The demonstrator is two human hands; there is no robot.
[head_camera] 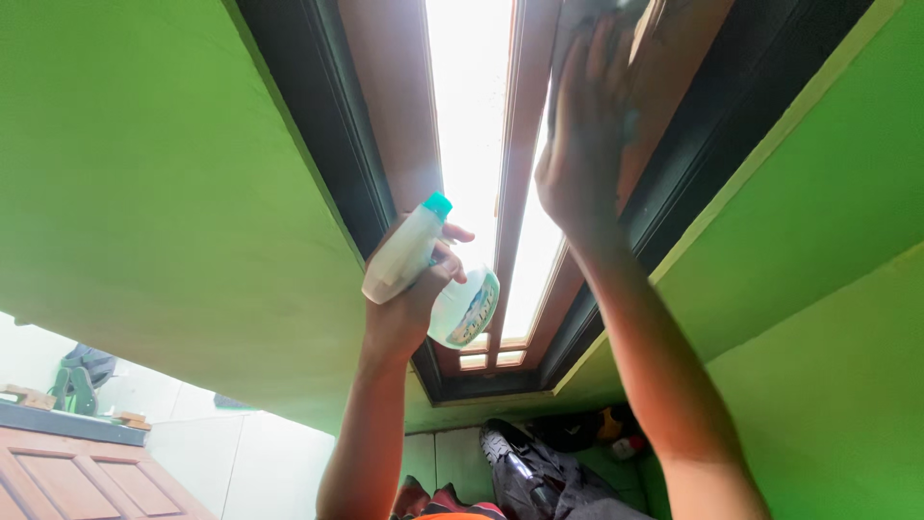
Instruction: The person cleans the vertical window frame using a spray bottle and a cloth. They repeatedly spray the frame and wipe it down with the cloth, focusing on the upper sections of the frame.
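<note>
While our left hand [409, 308] grips the sprayer [433, 279], right hand [587, 144] presses, maybe w/ cloth, on glass [472, 116]; overreach risks dropping it.

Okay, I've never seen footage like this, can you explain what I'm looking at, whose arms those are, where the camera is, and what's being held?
There is no machine here: the camera sits on a person's head, so the two bare arms reaching forward are the wearer's own. The view tilts along a green wall towards a window with a dark outer frame and brown wooden bars, bright light coming through the glass. The left hand grips a pale spray bottle with a teal nozzle tip. The right hand lies flat against the window bars, pressing on something dark, perhaps a cloth; it is too blurred to tell. At the bottom edge lie clothes and bags on the floor, and a wooden door panel shows at lower left.
</note>
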